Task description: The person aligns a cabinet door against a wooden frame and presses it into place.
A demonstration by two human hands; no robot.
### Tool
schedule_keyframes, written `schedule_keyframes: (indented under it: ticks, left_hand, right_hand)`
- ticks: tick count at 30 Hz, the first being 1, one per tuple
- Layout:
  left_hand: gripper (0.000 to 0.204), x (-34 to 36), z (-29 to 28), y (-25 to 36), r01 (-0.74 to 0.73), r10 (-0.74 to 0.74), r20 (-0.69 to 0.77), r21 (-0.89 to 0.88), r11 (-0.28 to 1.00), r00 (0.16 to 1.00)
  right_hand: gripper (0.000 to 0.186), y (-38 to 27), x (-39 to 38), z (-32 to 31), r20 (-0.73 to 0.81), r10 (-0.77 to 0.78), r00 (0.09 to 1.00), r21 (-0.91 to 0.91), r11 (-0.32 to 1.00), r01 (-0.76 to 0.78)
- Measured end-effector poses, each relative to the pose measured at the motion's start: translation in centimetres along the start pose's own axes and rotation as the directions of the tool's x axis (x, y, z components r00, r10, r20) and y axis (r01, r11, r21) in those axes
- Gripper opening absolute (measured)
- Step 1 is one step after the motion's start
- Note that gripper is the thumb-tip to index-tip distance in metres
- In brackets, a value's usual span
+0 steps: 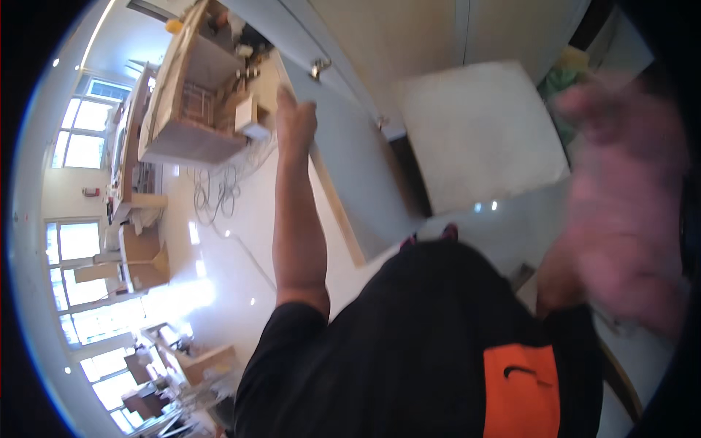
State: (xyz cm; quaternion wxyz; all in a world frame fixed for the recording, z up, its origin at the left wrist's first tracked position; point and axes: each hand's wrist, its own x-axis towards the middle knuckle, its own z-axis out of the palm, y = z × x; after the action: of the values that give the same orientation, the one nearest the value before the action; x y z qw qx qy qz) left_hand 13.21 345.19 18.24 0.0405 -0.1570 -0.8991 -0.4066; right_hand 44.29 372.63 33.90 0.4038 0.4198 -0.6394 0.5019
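Observation:
My left hand (296,117) is raised at the edge of a grey-blue cabinet door (350,182), fingers closed around it, below a metal hinge (318,68). On the right, my forearm (558,270) runs up behind a blurred pink cloth (621,204); my right hand is hidden or smeared there, so its fingers cannot be made out. A pale square board (478,135) lies beside the door, in front of light wooden panels (511,29). Green cloth (556,109) shows at its right.
A wooden cabinet carcass (186,131) and small white box (248,117) stand at left, with loose cables (212,190) on the glossy floor (219,263). Cluttered workbenches (175,350) line the windows (79,241). My shoes (445,232) show below me.

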Motion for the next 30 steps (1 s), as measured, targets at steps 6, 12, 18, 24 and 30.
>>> schedule_keyframes:
  ticks: [6, 12, 18, 24, 30]
  left_hand:
    - [0.083, -0.7, -0.3, 0.4, 0.078, -0.084, -0.048, -0.124, 0.989, 0.995]
    - [0.084, -1.2, -0.6, 2.2, 0.099, -0.102, -0.024, -0.113, 0.989, 0.994]
    - [0.085, -1.3, -1.3, 2.4, 0.133, -0.133, 0.005, -0.075, 0.988, 0.991]
    - [0.085, -0.8, -1.2, -0.3, 0.048, -0.054, -0.061, -0.097, 0.994, 0.997]
    - [0.085, -0.9, -1.7, -0.1, 0.118, -0.123, -0.010, -0.215, 0.969, 0.992]
  right_hand:
    - [0.080, 2.9, -6.4, 11.1, 0.039, 0.576, 0.816, -0.247, 0.797, -0.551]
    - [0.076, 4.1, -7.3, 16.9, 0.295, 0.603, 0.741, -0.259, 0.797, -0.545]
    - [0.073, 4.6, -8.6, 19.0, 0.345, 0.623, 0.702, -0.298, 0.782, -0.548]
    - [0.074, 4.8, -8.7, 20.1, 0.350, 0.631, 0.692, -0.297, 0.775, -0.557]
    - [0.086, 5.3, -8.7, 20.7, 0.361, 0.616, 0.700, -0.294, 0.788, -0.541]
